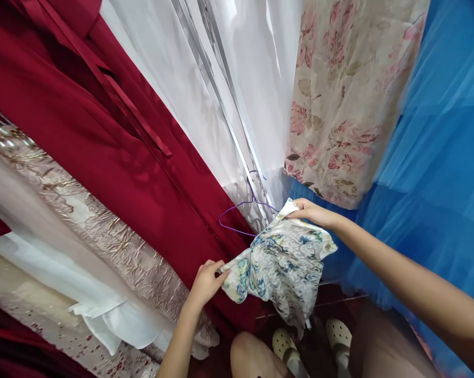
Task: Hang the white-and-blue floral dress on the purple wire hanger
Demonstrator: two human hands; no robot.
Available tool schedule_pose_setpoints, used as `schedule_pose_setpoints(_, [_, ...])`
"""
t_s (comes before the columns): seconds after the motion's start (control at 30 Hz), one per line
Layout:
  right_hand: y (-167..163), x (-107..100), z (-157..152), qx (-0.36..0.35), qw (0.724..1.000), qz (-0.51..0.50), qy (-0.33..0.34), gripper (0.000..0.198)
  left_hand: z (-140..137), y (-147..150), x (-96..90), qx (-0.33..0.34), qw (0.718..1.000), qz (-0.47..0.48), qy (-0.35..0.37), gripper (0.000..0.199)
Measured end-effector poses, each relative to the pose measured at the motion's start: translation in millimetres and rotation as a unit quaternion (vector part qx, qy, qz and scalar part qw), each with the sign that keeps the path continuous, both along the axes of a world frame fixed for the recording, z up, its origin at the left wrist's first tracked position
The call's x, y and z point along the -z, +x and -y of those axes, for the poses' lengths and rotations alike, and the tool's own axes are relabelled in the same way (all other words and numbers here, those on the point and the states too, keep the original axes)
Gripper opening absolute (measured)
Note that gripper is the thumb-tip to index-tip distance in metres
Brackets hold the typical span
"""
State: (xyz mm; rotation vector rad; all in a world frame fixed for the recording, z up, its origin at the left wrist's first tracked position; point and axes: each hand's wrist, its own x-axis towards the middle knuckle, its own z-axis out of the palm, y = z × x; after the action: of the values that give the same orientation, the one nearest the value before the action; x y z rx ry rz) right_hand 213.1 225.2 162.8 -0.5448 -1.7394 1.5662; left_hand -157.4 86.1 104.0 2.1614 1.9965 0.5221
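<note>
A small patterned garment, white with blue, yellow and green markings, hangs stretched between the person's two hands just below and right of the frame's centre. The left hand pinches its lower-left corner between thumb and fingers; the right hand grips its upper edge, with fingers closed on the cloth. A thin purple hanger shows just above the garment, its right end passing out of sight at the cloth; whether it goes inside or behind cannot be told. Red fabric slants down from the upper left, beside white fabric at the top. Floral fabric hangs upper right, next to blue fabric along the right edge. Cream clogs show at the bottom.
</note>
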Motion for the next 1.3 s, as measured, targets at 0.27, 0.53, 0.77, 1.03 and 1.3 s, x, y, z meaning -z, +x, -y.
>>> schedule_pose_setpoints(0.27, [-1,-9,0,0.015,0.999,-0.009,-0.033,0.016,-87,-13,-53.7,-0.019,0.986,0.124,0.107,0.015])
schedule_pose_setpoints(0.53, [4,-2,5,-0.019,0.972,-0.047,-0.231,0.015,-112,31,-78.4,0.067,0.916,0.337,0.207,0.037])
schedule_pose_setpoints(0.77, [25,34,9,0.085,0.967,-0.042,-0.237,0.027,-102,27,-41.7,0.003,0.930,0.317,0.186,0.024])
schedule_pose_setpoints(1.03, [65,74,65,0.281,0.951,-0.100,-0.081,0.035,-62,35,-8.6,-0.105,0.910,0.286,0.283,0.029])
schedule_pose_setpoints(1.3, [40,20,54,0.332,0.937,-0.106,0.018,0.034,-42,34,-17.9,-0.172,0.896,0.190,0.362,0.027])
